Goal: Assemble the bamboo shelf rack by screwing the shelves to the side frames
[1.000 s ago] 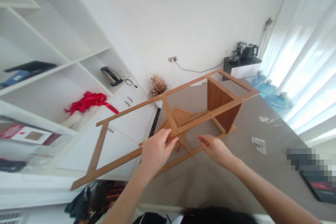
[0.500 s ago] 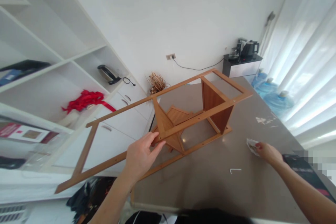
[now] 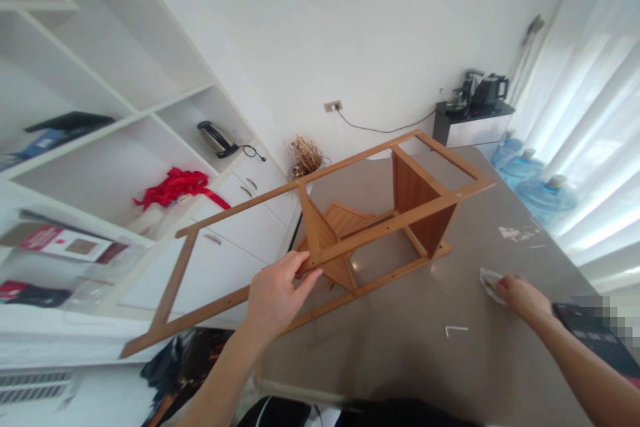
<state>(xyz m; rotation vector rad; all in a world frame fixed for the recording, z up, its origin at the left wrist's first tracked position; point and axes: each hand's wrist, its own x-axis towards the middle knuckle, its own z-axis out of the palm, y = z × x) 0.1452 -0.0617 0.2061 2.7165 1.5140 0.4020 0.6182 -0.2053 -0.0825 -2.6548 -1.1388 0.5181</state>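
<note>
A wooden shelf frame (image 3: pixel 385 230) lies on its side on the grey table (image 3: pixel 390 360), its long end jutting past the table's left edge. My left hand (image 3: pixel 280 290) grips the near rail where a shelf panel (image 3: pixel 323 230) joins it, thumb on one side and fingers on the other. Over at the right, my right hand (image 3: pixel 523 297) pinches a small clear plastic bag (image 3: pixel 492 285) just above the tabletop; its contents are too small to make out. A hex key (image 3: pixel 456 329) rests on the table between the frame and my right hand.
More wooden panels (image 3: pixel 345 217) lie behind the frame. A dark box (image 3: pixel 590 330) sits at the right edge. White scraps (image 3: pixel 520 233) are on the table's far right. Water jugs (image 3: pixel 547 193) stand beyond it, and a white shelving unit (image 3: pixel 135 113) fills the left.
The whole view has shifted slightly, so everything appears a little further right. Both hands keep their holds on the frame and the bag.
</note>
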